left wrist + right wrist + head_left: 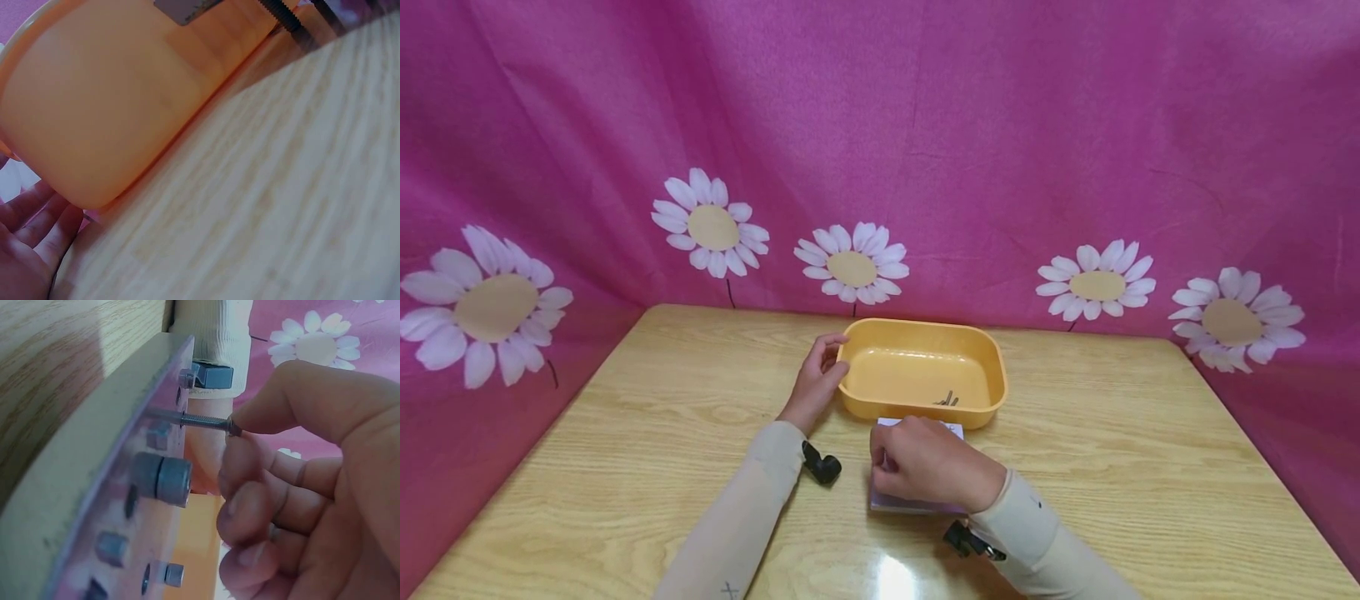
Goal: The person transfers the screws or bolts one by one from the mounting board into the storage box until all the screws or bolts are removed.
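My right hand [925, 462] is over a shiny metal plate [910, 504] near the front of the table. In the right wrist view its thumb and forefinger pinch the head of a threaded screw [206, 420]. The screw's far end meets the plate; how deep it sits I cannot tell. A thick bolt head [175, 480] and smaller ones stand out of the plate among open holes. My left hand [814, 383] holds the left end of a yellow plastic basin [925, 414], thumb at the rim. Several small screws [949, 402] lie inside the basin.
The wooden table [1112, 467] extends to both sides of the basin. A pink cloth [970, 167] with white daisies hangs behind and around it. White paper or card [957, 429] shows just beyond my right hand. Black cameras [822, 465] sit on both wrists.
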### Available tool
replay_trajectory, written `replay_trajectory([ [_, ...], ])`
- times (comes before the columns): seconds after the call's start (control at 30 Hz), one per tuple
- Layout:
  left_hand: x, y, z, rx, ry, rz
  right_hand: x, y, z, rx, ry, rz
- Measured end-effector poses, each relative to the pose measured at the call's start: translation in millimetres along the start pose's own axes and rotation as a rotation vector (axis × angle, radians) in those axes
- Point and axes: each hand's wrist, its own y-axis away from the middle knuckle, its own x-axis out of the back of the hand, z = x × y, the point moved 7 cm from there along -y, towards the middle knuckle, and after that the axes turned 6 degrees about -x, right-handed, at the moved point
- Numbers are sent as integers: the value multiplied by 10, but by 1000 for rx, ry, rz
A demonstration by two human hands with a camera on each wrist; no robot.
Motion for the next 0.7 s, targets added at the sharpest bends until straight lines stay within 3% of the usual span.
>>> replay_trajectory([
  [0.7, 5, 4, -7, 4, 10, 11, 43, 11, 6, 31, -85, 7],
])
